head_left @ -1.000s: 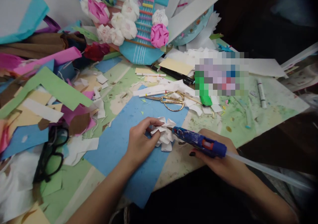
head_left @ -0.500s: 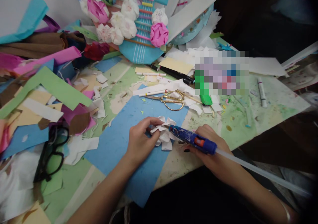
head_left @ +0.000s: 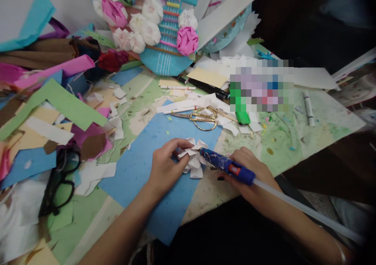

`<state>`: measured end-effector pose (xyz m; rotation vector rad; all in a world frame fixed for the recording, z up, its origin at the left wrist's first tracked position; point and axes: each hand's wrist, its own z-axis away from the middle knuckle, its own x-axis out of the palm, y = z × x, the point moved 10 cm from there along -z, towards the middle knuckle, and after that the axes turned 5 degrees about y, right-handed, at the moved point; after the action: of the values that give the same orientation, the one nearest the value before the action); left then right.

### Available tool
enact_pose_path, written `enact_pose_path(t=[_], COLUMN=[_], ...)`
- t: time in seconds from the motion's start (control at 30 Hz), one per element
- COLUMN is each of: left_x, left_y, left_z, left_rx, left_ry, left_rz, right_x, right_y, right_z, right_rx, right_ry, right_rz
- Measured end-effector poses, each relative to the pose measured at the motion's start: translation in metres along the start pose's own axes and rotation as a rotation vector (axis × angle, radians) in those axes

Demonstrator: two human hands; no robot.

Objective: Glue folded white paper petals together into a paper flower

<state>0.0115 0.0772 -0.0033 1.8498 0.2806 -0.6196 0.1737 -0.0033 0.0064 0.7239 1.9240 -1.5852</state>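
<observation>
Over a blue paper sheet (head_left: 141,167), my left hand (head_left: 167,163) pinches a white paper flower (head_left: 195,164) made of several folded petals. My right hand (head_left: 252,171) is closed around a blue hot glue gun (head_left: 227,166), its grip hidden by the palm. The gun's nozzle points left and sits at the flower's petals, close to my left fingertips; whether it touches the paper I cannot tell. A long translucent glue stick (head_left: 299,206) sticks out of the gun's rear toward the lower right. Just beyond the flower lie gold-handled scissors (head_left: 204,120).
Paper scraps (head_left: 58,104) and black glasses (head_left: 63,182) crowd the left side. At the back stands a blue paper guitar (head_left: 167,59) with paper flowers. White-barrelled markers (head_left: 308,109), a black pen (head_left: 202,88) and a green-capped item (head_left: 243,116) lie beyond my hands. The table's edge slants at right.
Almost nothing differs. The whole view has shifted very slightly; both hands keep their hold on the paper flower and the glue gun.
</observation>
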Motion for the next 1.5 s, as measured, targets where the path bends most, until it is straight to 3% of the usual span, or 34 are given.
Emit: enact_pose_path(t=[0.6,0.77,0.9,1.1,1.33,1.5], left_x=[0.002,0.000,0.001,-0.003,-0.005,-0.002], left_y=[0.011,0.009,0.008,0.004,0.007,0.007], left_z=[0.000,-0.002,-0.003,-0.003,-0.001,0.000], left_rx=[0.100,0.078,0.051,-0.010,-0.035,-0.046], left_ry=[0.008,0.035,0.049,0.119,0.128,0.084], left_rz=[-0.031,-0.011,0.005,-0.039,-0.084,-0.095], right_x=[-0.018,-0.024,-0.018,0.002,0.015,0.018], right_y=[0.000,0.014,0.021,0.015,0.013,0.013], right_z=[0.004,0.013,0.016,0.002,-0.016,-0.018], right_rx=[0.015,0.153,0.295,0.356,0.312,0.287], right_ry=[0.061,0.161,0.247,0.381,0.374,0.371], right_rz=[-0.068,-0.232,-0.375,-0.386,-0.187,-0.178])
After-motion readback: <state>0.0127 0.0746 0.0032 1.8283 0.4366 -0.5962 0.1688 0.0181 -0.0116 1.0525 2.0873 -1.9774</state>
